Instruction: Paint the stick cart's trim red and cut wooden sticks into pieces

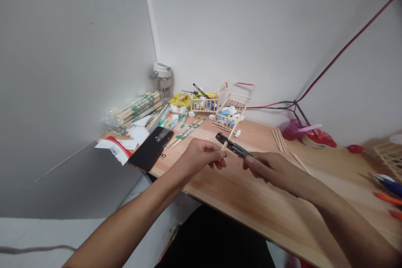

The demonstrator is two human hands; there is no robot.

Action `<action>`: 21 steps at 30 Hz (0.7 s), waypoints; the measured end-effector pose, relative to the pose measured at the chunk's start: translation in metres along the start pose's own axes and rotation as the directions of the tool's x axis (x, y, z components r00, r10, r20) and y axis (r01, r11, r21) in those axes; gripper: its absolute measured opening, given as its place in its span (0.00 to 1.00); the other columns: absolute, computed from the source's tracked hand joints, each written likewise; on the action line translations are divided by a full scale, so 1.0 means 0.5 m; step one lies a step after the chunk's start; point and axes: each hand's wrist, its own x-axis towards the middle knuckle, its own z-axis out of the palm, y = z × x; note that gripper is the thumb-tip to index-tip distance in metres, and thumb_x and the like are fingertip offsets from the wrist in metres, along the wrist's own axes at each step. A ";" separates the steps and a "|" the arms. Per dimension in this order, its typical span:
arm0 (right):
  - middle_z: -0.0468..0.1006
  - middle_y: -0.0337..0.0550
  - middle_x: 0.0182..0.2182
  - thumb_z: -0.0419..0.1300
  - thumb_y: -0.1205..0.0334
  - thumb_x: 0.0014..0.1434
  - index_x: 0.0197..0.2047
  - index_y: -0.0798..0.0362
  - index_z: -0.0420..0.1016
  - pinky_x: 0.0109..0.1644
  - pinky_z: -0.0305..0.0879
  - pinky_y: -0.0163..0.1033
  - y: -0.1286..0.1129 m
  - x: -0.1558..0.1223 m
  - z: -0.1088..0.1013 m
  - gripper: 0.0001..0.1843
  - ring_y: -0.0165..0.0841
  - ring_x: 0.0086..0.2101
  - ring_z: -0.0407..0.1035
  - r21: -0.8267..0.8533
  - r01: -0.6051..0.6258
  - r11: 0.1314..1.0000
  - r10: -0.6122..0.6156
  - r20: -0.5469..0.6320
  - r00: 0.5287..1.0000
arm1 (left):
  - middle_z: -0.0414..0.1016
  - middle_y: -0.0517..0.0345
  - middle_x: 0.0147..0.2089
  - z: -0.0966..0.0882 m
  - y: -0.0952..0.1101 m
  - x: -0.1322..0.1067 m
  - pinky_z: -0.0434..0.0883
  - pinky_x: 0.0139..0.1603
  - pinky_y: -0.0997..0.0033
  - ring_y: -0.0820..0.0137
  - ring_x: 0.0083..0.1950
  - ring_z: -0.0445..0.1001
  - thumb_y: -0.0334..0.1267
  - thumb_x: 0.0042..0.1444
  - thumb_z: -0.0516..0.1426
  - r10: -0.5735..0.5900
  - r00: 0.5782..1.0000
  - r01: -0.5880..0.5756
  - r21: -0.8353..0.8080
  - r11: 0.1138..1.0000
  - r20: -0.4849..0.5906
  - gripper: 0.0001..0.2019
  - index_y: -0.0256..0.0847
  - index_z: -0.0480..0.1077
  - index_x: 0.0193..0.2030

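Note:
My left hand (207, 153) pinches the lower end of a pale wooden chopstick (234, 130), which slants up and to the right. Black pliers (232, 145) are gripped in my right hand (264, 165), and their head crosses the chopstick just above my left fingertips. Whether the jaws are closed on the wood I cannot tell. Behind the hands stands a small cart made of sticks (224, 123) with a red handle, holding white and blue pieces. A second stick cart (204, 104) to its left carries pens and coloured items.
On the left lie a phone (151, 148), a bagged bundle of chopsticks (138, 109) and a torn wrapper (113, 149); a bottle (163, 80) stands behind. Loose sticks (279, 139), a red bowl (319, 139) and orange-handled tools (387, 198) are on the right. Cables (342, 52) run along the wall.

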 end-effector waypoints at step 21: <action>0.71 0.38 0.20 0.43 0.36 0.62 0.24 0.52 0.66 0.26 0.50 0.37 -0.012 0.010 0.004 0.30 0.31 0.22 0.63 -0.230 0.033 0.973 -0.044 -0.044 0.998 | 0.75 0.57 0.21 0.004 -0.027 -0.005 0.67 0.28 0.79 0.76 0.24 0.71 0.33 0.50 0.56 0.104 0.983 -0.058 0.282 0.958 -0.148 0.10 0.35 0.73 0.21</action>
